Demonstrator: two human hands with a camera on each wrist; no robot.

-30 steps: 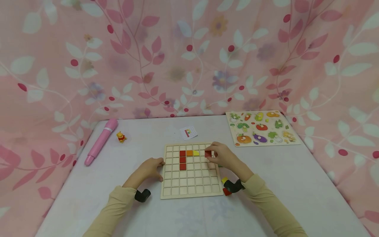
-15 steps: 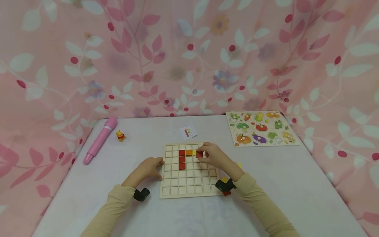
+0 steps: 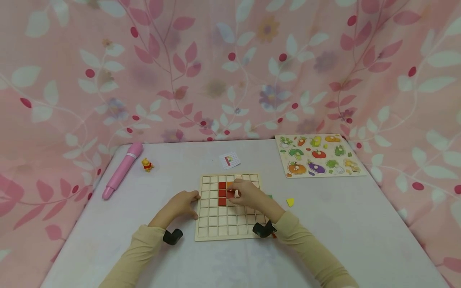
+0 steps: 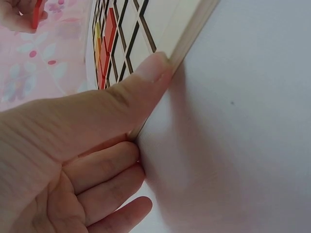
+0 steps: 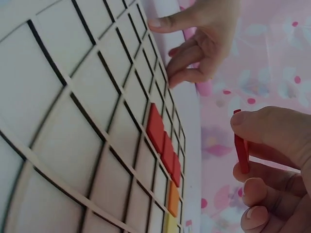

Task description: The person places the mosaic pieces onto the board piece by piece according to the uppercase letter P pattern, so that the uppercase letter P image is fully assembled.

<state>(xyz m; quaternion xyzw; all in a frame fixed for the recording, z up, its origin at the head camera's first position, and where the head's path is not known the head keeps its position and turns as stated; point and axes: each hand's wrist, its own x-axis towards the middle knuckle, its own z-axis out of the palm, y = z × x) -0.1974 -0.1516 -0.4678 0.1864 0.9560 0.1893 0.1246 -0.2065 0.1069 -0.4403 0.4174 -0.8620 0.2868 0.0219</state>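
A square wooden grid board [image 3: 212,232] lies on the table. My left hand [image 3: 181,203] is at its left edge; in the left wrist view the thumb [image 4: 146,80] touches the rim, and the other fingers lie lower along the side. Three red square tiles [image 3: 222,193] stand in one column of the board. An orange tile [image 5: 173,199] and a yellow tile [image 5: 170,224] continue from the top one. Above the board, my right hand [image 3: 248,195] pinches a red tile [image 5: 241,149] between thumb and fingers, held on edge in the right wrist view.
Right of the board lie a yellow tile [image 3: 290,202] and a green tile [image 3: 269,196], with a red piece [image 3: 274,235] partly behind the wrist. A pattern card [image 3: 229,160], a vegetable puzzle board [image 3: 324,155], a small bear figure [image 3: 147,165] and a pink stick [image 3: 122,172] lie farther back.
My right hand has carried the red tile leftward across the board, from its right side to near the red column. The yellow tile on the right is uncovered. My left hand stays at the edge.
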